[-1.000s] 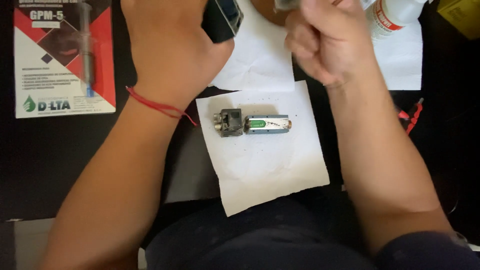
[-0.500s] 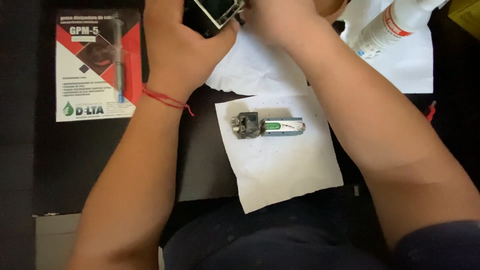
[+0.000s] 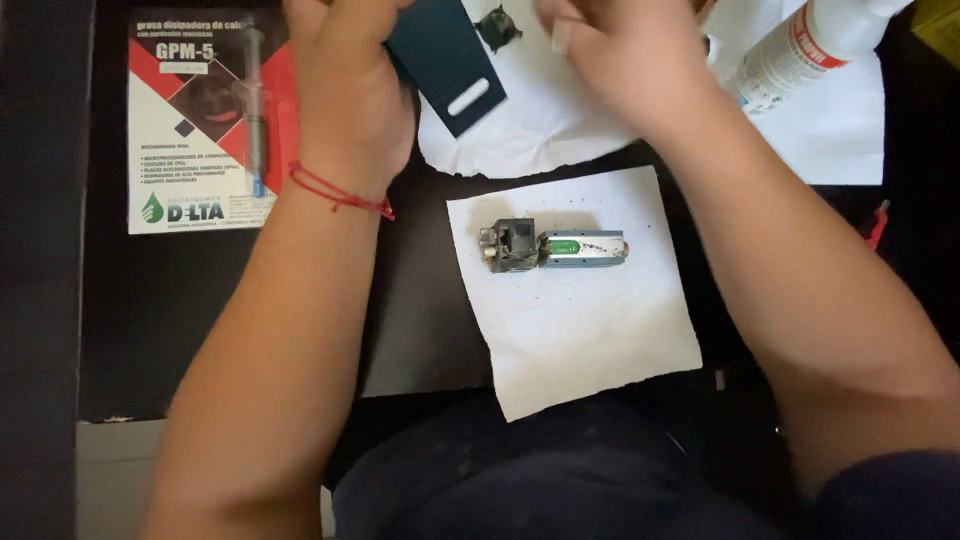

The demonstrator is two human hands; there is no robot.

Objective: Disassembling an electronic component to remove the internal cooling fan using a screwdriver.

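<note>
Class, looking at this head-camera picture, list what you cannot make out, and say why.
- Left hand: fingers cut off by the top edge; grip on the dark blue plate unclear.
- Right hand: motion-blurred; contents unreadable.
- White bottle: top cut off by the frame edge.

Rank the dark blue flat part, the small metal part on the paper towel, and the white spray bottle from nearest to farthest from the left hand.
1. dark blue flat part, at the left hand.
2. small metal part, centre, on the paper towel.
3. white spray bottle, far top right.
</note>
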